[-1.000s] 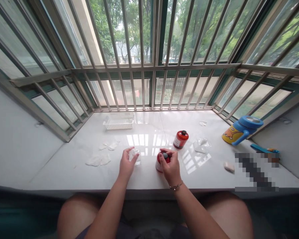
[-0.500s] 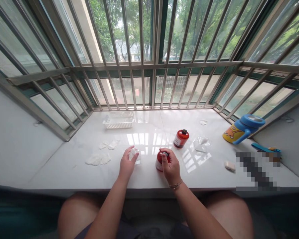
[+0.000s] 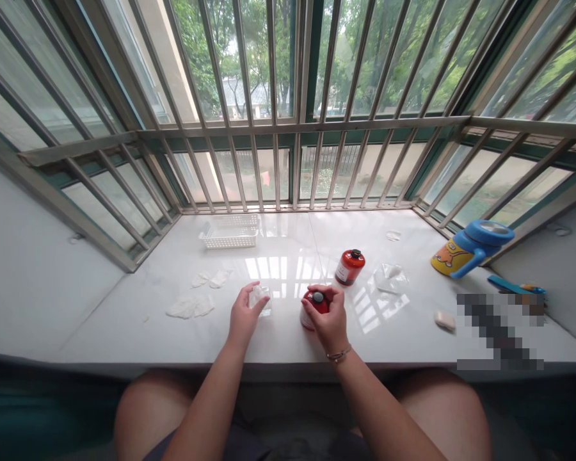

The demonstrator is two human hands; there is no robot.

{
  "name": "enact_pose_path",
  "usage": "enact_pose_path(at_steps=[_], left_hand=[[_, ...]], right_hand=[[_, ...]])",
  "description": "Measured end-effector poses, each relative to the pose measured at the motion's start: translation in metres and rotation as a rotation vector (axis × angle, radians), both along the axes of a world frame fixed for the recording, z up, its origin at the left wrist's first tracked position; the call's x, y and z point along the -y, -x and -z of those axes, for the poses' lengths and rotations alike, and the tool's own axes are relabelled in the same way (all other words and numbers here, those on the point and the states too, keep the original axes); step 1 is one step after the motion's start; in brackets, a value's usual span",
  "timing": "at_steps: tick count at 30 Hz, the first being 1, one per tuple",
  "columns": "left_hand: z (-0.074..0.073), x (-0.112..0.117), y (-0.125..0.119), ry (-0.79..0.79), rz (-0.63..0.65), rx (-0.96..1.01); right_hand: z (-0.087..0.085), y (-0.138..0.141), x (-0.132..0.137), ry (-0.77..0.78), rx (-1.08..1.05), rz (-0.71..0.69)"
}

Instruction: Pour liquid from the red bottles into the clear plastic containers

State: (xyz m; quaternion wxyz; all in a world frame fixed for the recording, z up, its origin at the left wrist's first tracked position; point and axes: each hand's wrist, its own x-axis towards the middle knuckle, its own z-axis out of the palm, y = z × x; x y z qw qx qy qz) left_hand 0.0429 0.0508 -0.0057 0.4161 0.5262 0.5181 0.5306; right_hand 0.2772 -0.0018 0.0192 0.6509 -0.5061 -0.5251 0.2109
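Note:
My left hand curls around a small clear container standing on the white counter. Thumb and fingers rest on its sides, and something whitish shows at its top. To the right, my right hand is wrapped around the upper part of a red bottle with a dark cap. The cap shows between thumb and fingers, while the palm hides much of the bottle's right side. Another red bottle, with a black cap and pale label, stands behind it, touched by neither hand.
A clear square dish sits right of the rear bottle. Crumpled white tissues lie left, before a white perforated basket. On the right are a blue-and-yellow jug and a pale eraser-like block. Window bars close off the back.
My right thumb has moved off the cap to the left side of the red bottle, so the cap now shows. My left hand stays at the clear container.

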Motion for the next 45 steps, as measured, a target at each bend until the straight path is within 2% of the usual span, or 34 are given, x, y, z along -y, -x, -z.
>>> enact_pose_path(at_steps=[2,7,9,12,17,21,26,30,35,40,45], left_hand=[[0.001,-0.0004,-0.0006,-0.03,-0.005,0.058],[0.0016,-0.0006,-0.0009,-0.011,-0.005,0.026],[0.0016,-0.0004,-0.0007,0.003,-0.001,-0.02],[0.0023,-0.0003,-0.0009,-0.019,-0.011,0.011],[0.0054,-0.0014,-0.0013,-0.007,-0.021,0.059],[0.0079,-0.0029,-0.0007,0.002,-0.021,0.012],[0.006,-0.0019,-0.0007,-0.04,-0.021,0.045],[0.0012,0.0003,-0.0009,-0.002,-0.013,-0.026],[-0.0006,0.001,-0.0022,-0.037,-0.019,0.062],[-0.0003,0.0002,-0.0027,0.008,-0.011,0.003],[0.003,-0.002,-0.0025,-0.038,-0.027,0.073]], right_hand=[[0.0004,0.0004,0.0,0.007,-0.047,-0.003],[-0.0018,-0.0011,0.0006,0.004,0.108,-0.035],[-0.0016,-0.0008,0.0006,0.002,0.064,-0.021],[-0.0006,-0.0002,0.0003,0.013,-0.032,-0.007],[-0.001,-0.0005,-0.0004,0.015,0.085,-0.033],[-0.0006,-0.0002,-0.0003,0.024,-0.031,-0.011],[-0.0023,-0.0001,0.0006,0.022,0.077,-0.037],[-0.0035,0.0002,0.0009,0.024,-0.03,-0.016],[-0.0039,-0.0015,0.0005,0.015,0.081,-0.056],[-0.0028,-0.0006,0.0001,0.031,-0.043,-0.019],[-0.0043,-0.0009,0.0005,0.029,0.048,-0.055]])
